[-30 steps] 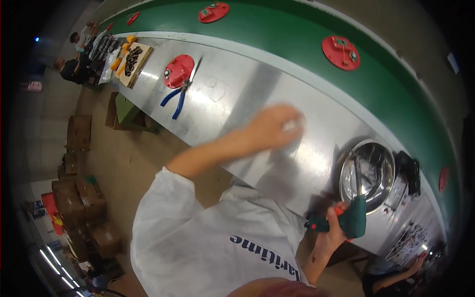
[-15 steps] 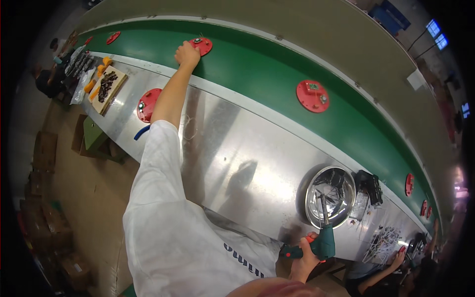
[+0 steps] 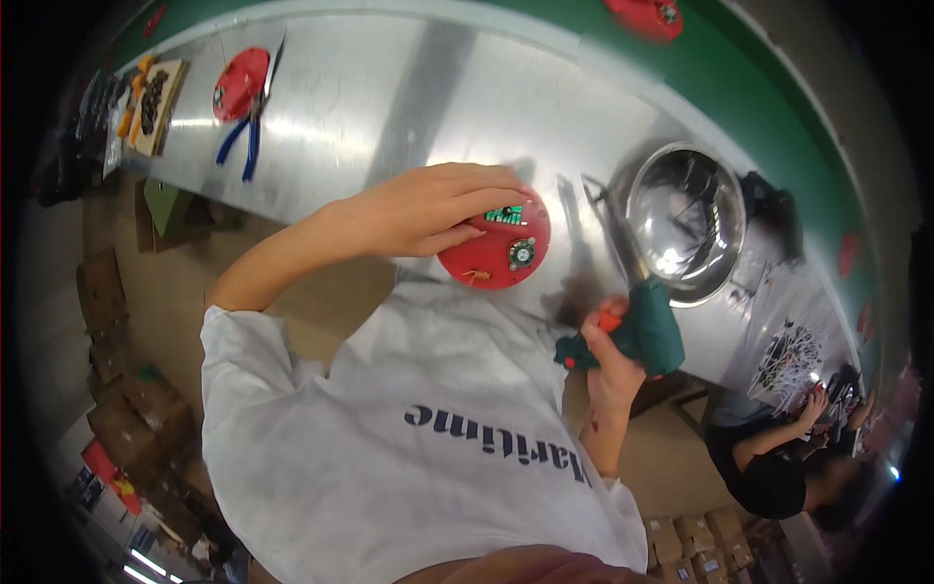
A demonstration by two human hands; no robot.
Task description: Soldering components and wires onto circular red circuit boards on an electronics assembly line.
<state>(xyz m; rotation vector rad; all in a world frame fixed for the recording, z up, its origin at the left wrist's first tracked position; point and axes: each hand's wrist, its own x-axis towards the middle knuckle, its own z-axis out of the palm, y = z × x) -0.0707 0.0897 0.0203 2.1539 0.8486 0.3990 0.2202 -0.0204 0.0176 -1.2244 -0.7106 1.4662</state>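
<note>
My left hand reaches across a round red plate and grips it by the far rim, with the thumb lying over its face. The plate carries a small green circuit board, a round silver-and-green part and a short coil of thin wire. In my right hand is a dark green pistol-grip power tool with orange-red buttons and a long metal nose. That nose points away from me, just left of a shiny steel bowl. Dark slender pieces lie inside the bowl.
Blue-handled pliers lie against another red plate on the metal bench. Dark parts sit on a board at the far left. A green conveyor belt carries more red plates. At right, a person works beside white wires.
My left hand has come back from the belt toward my body, bringing a red plate over the bench's near edge. The view has shifted. My right hand still holds the power tool.
</note>
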